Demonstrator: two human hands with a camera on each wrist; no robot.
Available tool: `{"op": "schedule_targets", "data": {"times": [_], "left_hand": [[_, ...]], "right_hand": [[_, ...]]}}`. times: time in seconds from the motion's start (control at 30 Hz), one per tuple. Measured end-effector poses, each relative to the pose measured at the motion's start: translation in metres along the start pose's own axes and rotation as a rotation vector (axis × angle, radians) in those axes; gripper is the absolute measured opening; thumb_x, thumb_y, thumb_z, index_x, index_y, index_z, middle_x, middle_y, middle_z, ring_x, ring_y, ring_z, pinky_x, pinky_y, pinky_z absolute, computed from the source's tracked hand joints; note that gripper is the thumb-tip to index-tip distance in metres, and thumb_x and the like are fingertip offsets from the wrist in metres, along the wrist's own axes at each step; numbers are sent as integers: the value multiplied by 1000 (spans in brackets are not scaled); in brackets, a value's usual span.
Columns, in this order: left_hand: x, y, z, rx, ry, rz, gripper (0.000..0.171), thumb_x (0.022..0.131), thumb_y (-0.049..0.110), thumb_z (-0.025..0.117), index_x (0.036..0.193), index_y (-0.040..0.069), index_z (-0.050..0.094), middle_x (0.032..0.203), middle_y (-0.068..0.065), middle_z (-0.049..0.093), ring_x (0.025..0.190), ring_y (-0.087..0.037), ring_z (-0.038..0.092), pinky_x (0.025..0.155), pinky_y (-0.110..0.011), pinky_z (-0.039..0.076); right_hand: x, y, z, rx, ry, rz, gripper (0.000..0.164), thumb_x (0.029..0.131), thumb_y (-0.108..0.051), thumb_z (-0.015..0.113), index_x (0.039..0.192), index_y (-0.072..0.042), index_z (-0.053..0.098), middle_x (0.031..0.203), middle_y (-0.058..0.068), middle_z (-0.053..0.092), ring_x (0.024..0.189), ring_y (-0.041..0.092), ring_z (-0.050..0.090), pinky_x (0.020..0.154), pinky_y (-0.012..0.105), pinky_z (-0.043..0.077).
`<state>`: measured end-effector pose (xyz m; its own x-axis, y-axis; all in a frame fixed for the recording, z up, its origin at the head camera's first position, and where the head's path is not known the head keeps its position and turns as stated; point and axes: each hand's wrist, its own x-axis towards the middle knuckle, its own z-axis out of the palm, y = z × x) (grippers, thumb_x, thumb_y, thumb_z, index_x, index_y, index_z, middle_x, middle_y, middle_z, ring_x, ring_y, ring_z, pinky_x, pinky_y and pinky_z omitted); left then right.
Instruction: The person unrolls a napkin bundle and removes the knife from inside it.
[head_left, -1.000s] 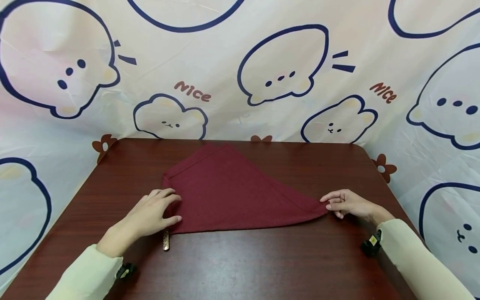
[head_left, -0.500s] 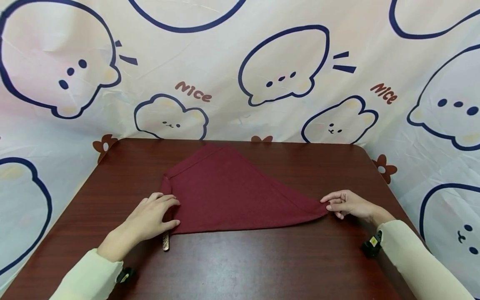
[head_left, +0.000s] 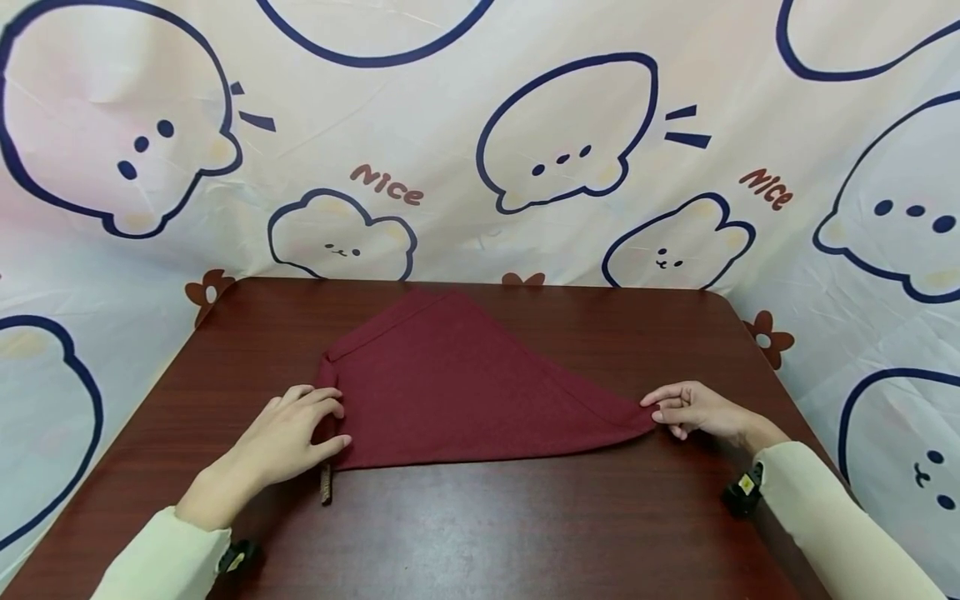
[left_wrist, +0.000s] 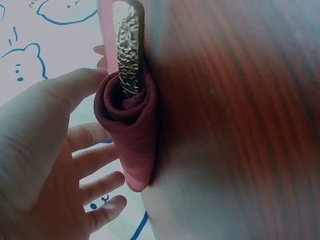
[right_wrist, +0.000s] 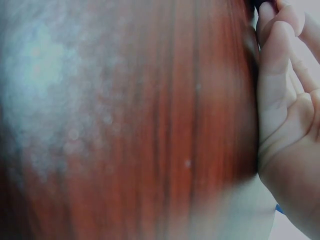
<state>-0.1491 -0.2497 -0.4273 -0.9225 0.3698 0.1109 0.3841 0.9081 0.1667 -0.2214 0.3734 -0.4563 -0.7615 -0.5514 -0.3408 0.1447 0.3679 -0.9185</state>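
Observation:
A dark red cloth napkin (head_left: 457, 383) lies on the table, its left edge wound into a roll. From the near end of that roll sticks out a hammered metal handle (left_wrist: 128, 47), like a piece of cutlery; the rest of it is hidden in the cloth. My left hand (head_left: 292, 433) arches over the roll, thumb toward the near end and loosely bent fingers laid across it. In the left wrist view the coiled layers (left_wrist: 127, 105) show around the handle. At the far right corner of the napkin, my right hand (head_left: 701, 410) pinches the tip between thumb and fingers.
The brown wooden table (head_left: 510, 533) has rounded back corners. A pale curtain (head_left: 450, 125) with blue cartoon outlines hangs behind it and at both sides. Each wrist wears a small black camera, such as the right one (head_left: 742, 493).
My left hand has shifted a little to the left, and the roll with the handle has moved left with it. The handle has turned to show a narrower side. My right hand stays put.

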Motion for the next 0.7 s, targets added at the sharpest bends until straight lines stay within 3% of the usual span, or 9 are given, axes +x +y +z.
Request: {"op": "schedule_targets", "data": {"times": [0.33, 0.7], "left_hand": [[-7, -9, -3, -3, 11, -26, 33, 84, 39, 77, 107, 16, 70, 131, -12, 64, 124, -39, 53, 92, -58, 45], [-17, -24, -2, -38, -7, -84, 46, 83, 41, 79, 119, 16, 68, 136, -16, 60, 124, -45, 51, 90, -64, 45]], "right_hand": [[-1, -1, 1, -4, 3, 0, 25, 99, -12, 63, 123, -9, 67, 77, -10, 68, 61, 0, 58, 58, 18, 53], [0, -2, 1, -35, 16, 16, 36, 99, -13, 63, 130, 7, 59, 75, -9, 67, 60, 1, 58, 58, 20, 53]]}}
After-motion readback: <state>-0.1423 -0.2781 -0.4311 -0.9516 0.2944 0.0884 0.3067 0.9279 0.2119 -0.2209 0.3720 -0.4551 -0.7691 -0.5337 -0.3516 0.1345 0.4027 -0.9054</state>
